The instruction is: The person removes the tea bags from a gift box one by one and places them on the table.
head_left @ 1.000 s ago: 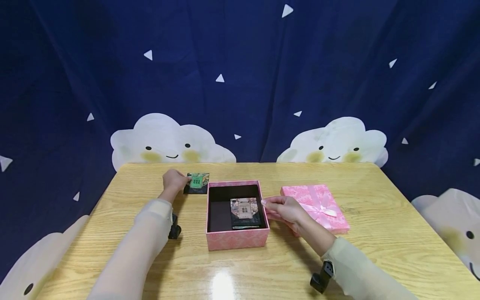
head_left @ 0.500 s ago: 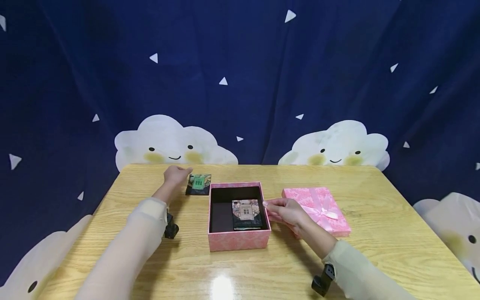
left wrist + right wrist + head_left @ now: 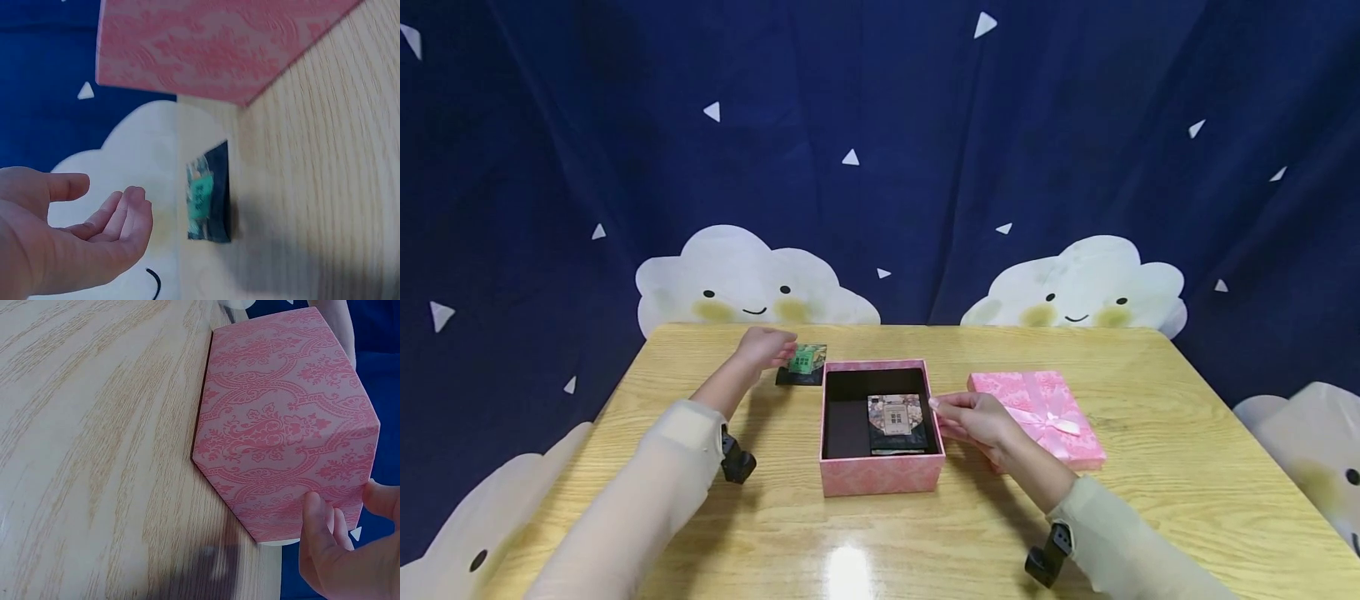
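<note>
Pink box [image 3: 882, 478] opens upward, long axis unclear; green-labelled packet [image 3: 806, 364] face-up

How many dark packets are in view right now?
2 in plain view: the green-labelled packet lies on the table, left of the pink box; the floral packet lies inside the box. More may be hidden beneath the floral packet.

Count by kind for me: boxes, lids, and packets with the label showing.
Box: 1
Lid: 1
Packets with label showing: 2 (green-labelled packet on the table, beige-labelled packet inside the box)
Total: 4
Something shows beneath the beige-labelled packet; I can't count what's hidden there.
</note>
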A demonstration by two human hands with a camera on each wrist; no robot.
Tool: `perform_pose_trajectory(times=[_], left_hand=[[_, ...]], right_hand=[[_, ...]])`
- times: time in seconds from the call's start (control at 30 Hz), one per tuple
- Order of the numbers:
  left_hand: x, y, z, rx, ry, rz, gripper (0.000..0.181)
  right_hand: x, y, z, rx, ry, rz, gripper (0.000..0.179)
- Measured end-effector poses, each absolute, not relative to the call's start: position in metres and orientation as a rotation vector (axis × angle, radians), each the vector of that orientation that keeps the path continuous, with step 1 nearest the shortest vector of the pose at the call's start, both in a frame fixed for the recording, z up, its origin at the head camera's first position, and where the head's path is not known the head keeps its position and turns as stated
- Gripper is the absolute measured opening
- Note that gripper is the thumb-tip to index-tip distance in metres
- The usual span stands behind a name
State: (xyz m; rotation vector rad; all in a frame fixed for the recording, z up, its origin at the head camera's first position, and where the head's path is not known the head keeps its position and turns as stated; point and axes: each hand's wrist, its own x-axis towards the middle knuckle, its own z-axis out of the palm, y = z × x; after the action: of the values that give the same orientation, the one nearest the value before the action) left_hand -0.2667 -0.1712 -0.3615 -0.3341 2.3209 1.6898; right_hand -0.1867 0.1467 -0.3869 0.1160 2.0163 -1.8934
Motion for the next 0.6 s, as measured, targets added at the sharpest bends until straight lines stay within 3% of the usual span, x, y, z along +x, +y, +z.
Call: perform_pose_trajectory(times=[0.6], left_hand=[[-0.256,-0.142,-0.343,-0.227,2.185,1.815,0.042]], right_hand=[[-0.187,0.147,-0.387,0.146,2.041,-1.857,0.041]])
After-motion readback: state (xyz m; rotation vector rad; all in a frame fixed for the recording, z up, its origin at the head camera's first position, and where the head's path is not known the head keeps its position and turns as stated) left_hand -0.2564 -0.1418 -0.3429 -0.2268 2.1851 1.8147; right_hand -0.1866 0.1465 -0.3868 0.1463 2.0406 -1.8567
